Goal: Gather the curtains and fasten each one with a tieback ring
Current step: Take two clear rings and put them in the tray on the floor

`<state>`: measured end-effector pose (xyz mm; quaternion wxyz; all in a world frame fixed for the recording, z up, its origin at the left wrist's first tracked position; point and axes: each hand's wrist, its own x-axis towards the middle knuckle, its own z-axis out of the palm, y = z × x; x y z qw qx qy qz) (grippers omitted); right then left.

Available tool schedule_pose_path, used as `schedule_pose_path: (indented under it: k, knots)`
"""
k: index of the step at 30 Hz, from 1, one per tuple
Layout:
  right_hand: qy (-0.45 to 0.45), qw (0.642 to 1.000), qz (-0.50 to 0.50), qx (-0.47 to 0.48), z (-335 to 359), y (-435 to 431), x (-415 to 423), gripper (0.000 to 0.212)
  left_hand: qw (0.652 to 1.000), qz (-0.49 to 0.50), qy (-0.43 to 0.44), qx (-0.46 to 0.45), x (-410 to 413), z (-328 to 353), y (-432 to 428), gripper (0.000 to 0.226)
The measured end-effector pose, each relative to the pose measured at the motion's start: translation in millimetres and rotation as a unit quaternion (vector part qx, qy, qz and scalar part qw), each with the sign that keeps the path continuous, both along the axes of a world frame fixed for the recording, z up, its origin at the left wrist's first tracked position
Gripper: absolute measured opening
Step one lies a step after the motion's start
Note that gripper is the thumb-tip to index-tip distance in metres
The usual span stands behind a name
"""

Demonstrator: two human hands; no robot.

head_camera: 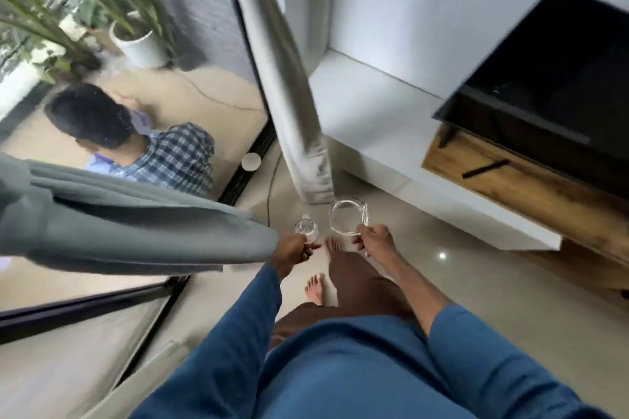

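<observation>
Clear tieback ring [348, 217]: just past frame centre toward 6 o'clock, in the air above the tiled floor [459, 282]. It is tilted, with its open face toward the camera. Right hand [374, 241] holds it at the ring's 5 o'clock edge; fingers [362, 230] and thumb pinch the rim.

Smaller clear piece [306, 231]: at 9 o'clock of the ring, near it but apart. It is blurred, so its exact form cannot be told. Left hand [294, 252] grips it from below, with fingers [309, 248] curled round its lower edge.

Gathered grey curtain [136, 224]: a thick bunch running from the 9 o'clock frame edge to the left wrist, where it ends against the hand. Cannot tell whether the hand also grips the cloth.

Hanging grey curtain [289, 95]: at 12 o'clock of the ring, falling loose from the top edge, with its hem just above the ring.

Bare feet [316, 289] are on the floor at 6 o'clock of the hands, with blue sleeves [238, 333] in the foreground.

Surroundings:
- 3 o'clock: white ledge [374, 119].
- 2 o'clock: dark TV screen [551, 71] over a wooden cabinet [510, 187].
- 10 o'clock, beyond the glass: a person in a checked shirt [170, 156].
- 11 o'clock: potted plant [139, 41].
- By the door track: small white round object [251, 161] and a dark cable [270, 194].
</observation>
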<state>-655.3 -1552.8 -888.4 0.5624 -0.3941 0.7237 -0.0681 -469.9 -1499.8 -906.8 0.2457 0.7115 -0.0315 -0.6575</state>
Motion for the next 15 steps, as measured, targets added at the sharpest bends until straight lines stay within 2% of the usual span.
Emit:
schedule_pose_path:
  k: [8,15]
  knots:
    - [-0.025,0.985,-0.171,0.01,19.1,81.6,-97.2,0.022,0.986,-0.164,-0.008,-0.005,-78.6,20.3,27.6,0.026]
    - [-0.037,0.952,-0.303,0.003,16.5,151.1,-175.5,0.023,0.938,-0.343,-0.031,-0.025,-174.2,32.4,24.7,0.021]
